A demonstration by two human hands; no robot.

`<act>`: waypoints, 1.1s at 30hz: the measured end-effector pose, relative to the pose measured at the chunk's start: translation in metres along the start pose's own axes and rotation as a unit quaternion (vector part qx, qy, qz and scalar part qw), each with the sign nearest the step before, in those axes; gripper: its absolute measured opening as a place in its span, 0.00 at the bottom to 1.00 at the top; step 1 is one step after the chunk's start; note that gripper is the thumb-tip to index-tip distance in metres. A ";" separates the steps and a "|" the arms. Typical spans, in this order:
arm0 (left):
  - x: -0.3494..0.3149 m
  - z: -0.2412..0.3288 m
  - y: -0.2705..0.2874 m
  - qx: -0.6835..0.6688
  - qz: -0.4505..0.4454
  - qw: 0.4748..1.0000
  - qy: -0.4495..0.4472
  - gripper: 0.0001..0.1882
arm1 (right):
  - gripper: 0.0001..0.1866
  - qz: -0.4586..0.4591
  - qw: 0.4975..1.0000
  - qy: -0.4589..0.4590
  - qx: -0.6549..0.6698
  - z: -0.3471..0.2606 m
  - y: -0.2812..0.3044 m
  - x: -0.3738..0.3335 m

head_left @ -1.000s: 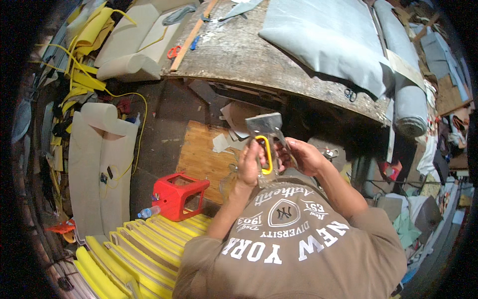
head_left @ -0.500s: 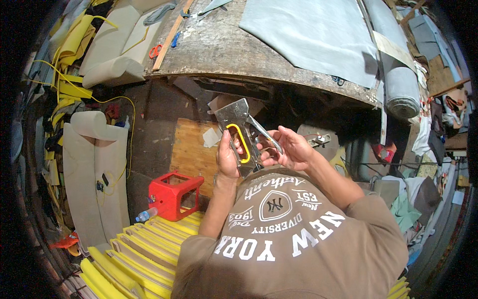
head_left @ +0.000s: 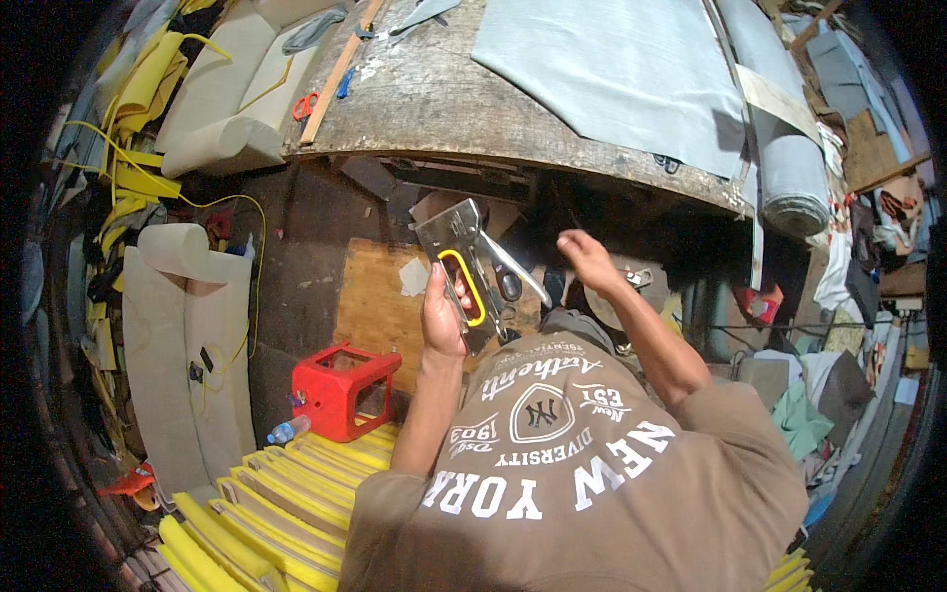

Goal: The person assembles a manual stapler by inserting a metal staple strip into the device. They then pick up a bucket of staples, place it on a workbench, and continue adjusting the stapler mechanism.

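Note:
My left hand (head_left: 444,314) is closed around a staple gun (head_left: 464,247) in front of my chest. The tool has a grey metal body, a yellow-edged grip opening and a long silver lever (head_left: 515,268) angled out to the right. My right hand (head_left: 589,260) is to the right of the lever, apart from it. Its fingers look curled together and slightly blurred; whether something small is between them cannot be seen. Beyond the hands stands a worn wooden worktable (head_left: 414,109) with light blue-grey fabric (head_left: 621,69) spread on it.
A red plastic stool (head_left: 340,395) lies on its side at left, next to a plastic bottle (head_left: 288,430). Yellow-edged foam strips (head_left: 286,493) are stacked near me. Beige cushioned pieces (head_left: 187,355) stand further left. Orange scissors (head_left: 305,106) lie by a wooden strip (head_left: 338,74). A fabric roll (head_left: 795,183) is at right.
My right hand has drawn away from the staple gun's lever, up and to the right, and its fingers have curled in. The staple gun has shifted slightly left in my left hand.

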State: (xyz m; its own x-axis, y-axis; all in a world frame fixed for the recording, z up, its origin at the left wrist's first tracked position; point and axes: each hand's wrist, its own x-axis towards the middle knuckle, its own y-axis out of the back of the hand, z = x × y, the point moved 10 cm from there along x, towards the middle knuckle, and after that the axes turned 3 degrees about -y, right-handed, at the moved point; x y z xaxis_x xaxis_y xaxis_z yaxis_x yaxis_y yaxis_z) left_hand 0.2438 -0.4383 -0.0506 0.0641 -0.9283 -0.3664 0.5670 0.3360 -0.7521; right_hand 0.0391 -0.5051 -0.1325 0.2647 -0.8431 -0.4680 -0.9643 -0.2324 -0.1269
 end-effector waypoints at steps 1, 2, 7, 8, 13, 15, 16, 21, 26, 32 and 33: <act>0.003 -0.005 0.004 -0.008 -0.004 1.000 0.010 0.15 | 0.22 0.064 0.994 0.043 -0.081 -0.012 0.015 0.001; 0.000 -0.007 -0.005 -0.075 -0.082 0.994 0.022 0.15 | 0.24 -0.001 0.991 0.113 0.074 -0.045 -0.001 -0.007; 0.007 -0.041 0.025 -0.113 -0.019 0.992 0.051 0.20 | 0.30 -0.205 0.843 0.045 0.495 -0.098 -0.062 -0.015; 0.000 -0.034 0.007 -0.066 -0.024 0.997 0.029 0.20 | 0.31 -0.223 0.842 0.039 0.490 -0.098 -0.077 -0.017; 0.007 -0.038 0.016 0.039 0.058 0.998 -0.007 0.19 | 0.32 -0.048 0.959 0.054 0.275 -0.076 -0.097 -0.020; -0.004 -0.039 0.002 0.013 0.030 0.998 0.046 0.17 | 0.31 -0.113 0.946 0.014 0.303 -0.068 -0.117 -0.018; 0.001 -0.041 0.012 0.021 0.027 0.999 0.007 0.16 | 0.32 -0.115 0.956 0.009 0.271 -0.055 -0.114 -0.010; -0.010 -0.029 0.038 -0.073 0.021 0.993 -0.091 0.15 | 0.31 -0.152 0.976 -0.058 0.142 -0.016 -0.148 0.012; -0.028 -0.002 0.064 -0.035 0.108 0.979 -0.168 0.18 | 0.29 -0.254 0.954 -0.126 0.102 -0.028 -0.217 0.003; -0.045 0.012 0.061 -0.146 0.206 0.939 -0.233 0.20 | 0.30 -0.410 0.889 -0.192 0.066 -0.008 -0.250 0.028; -0.048 0.013 0.059 -0.165 0.207 0.932 -0.249 0.20 | 0.30 -0.416 0.886 -0.197 0.055 -0.009 -0.253 0.026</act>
State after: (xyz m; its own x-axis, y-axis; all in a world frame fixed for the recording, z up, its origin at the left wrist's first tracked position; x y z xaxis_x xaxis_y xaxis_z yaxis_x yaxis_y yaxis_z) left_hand 0.2847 -0.3757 -0.0701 0.6415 -0.6391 -0.4243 0.1315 0.6366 -0.7599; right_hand 0.2895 -0.4730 -0.1046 0.8834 -0.1630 -0.4393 -0.4366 -0.6266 -0.6455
